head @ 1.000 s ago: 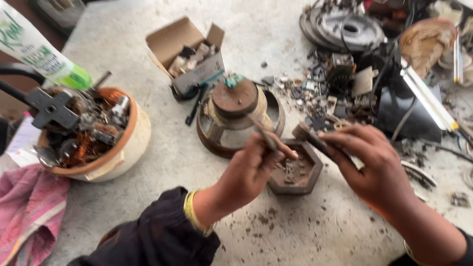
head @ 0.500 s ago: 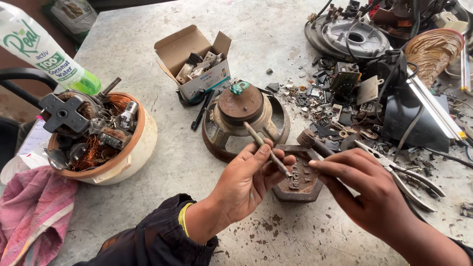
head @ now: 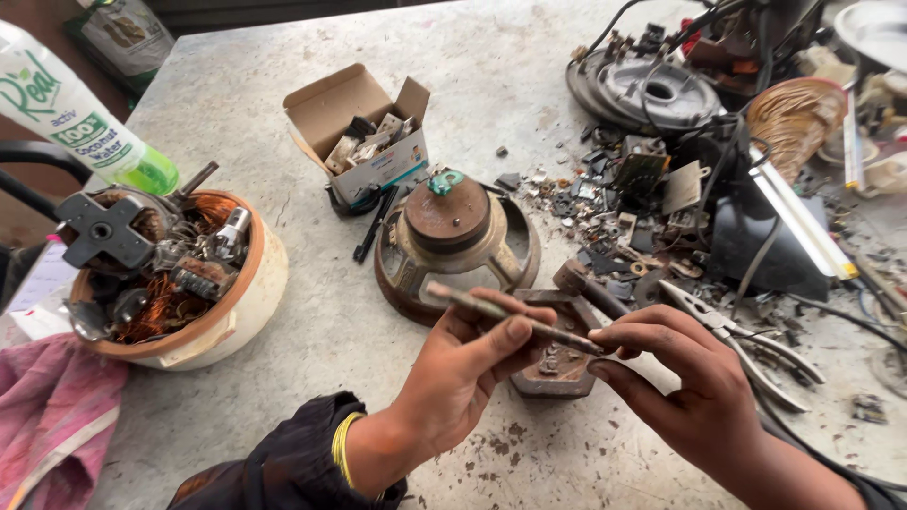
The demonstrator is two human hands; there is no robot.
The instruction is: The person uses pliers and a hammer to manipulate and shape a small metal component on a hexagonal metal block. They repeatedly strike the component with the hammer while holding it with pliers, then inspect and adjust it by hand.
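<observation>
Here, the left hand (head: 472, 364) grips a thin rod (head: 510, 317), its tip pinched by the right hand (head: 675, 378) above a hexagonal block (head: 553, 364).

A grey, stained stone counter (head: 283, 312) is seen, strewn with grit. On it are set a round cream bowl with an orange rim (head: 241, 312), filled with copper-wound motor parts, an open brown cardboard box of small parts (head: 364, 132), a rusty round speaker frame with a magnet on top (head: 453, 241), and a rusty hexagonal metal block (head: 557, 364). Silver pliers (head: 746, 345) are laid to the right, beside a heap of small grey scrap pieces (head: 614, 203). A pink cloth (head: 47, 425) is draped at the left edge.
</observation>
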